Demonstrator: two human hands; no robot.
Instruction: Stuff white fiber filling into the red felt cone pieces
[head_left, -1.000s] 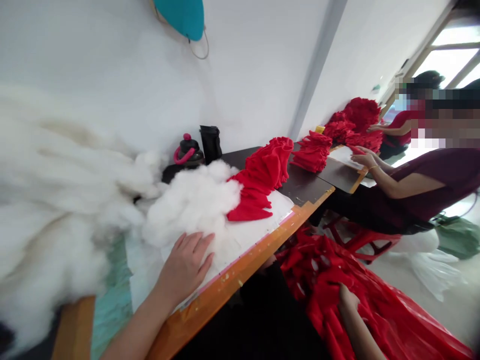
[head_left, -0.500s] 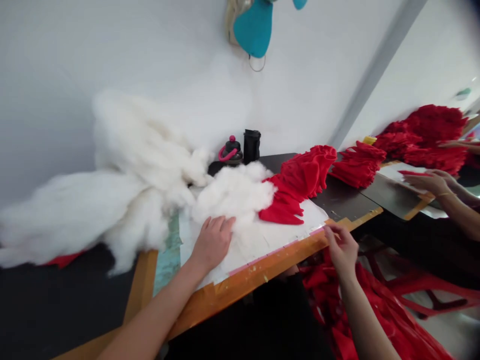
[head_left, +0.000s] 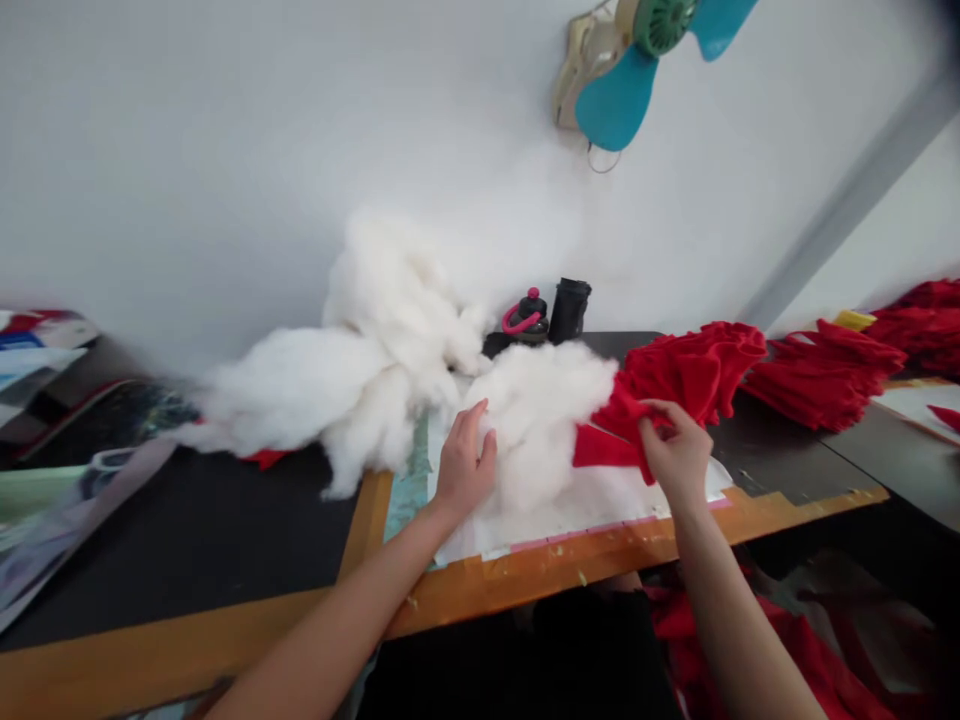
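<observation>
My right hand (head_left: 677, 452) pinches the edge of a red fabric piece (head_left: 646, 462) between thumb and fingers, in front of a pile of red fabric pieces (head_left: 694, 368). Another red piece (head_left: 604, 447) lies flat just left of it, partly under the stuffing. At the left edge of a heap of fluffy white stuffing (head_left: 551, 400) is my left hand (head_left: 466, 465), thumb and fingers apart, nothing visible gripped. Beneath the stuffing a white sheet (head_left: 600, 502) covers part of the table.
A larger mass of stuffing (head_left: 390, 310) leans on the wall. Behind stand a black cup (head_left: 569, 310) and a bottle with a pink loop (head_left: 528, 320). Farther right is another red pile (head_left: 825, 370). Brown tape (head_left: 525, 580) edges the table; a fan (head_left: 619, 95) hangs above.
My right hand has moved from the table's front edge up to the red pieces and taken hold of one. My left hand's fingers have spread. The view has swung left.
</observation>
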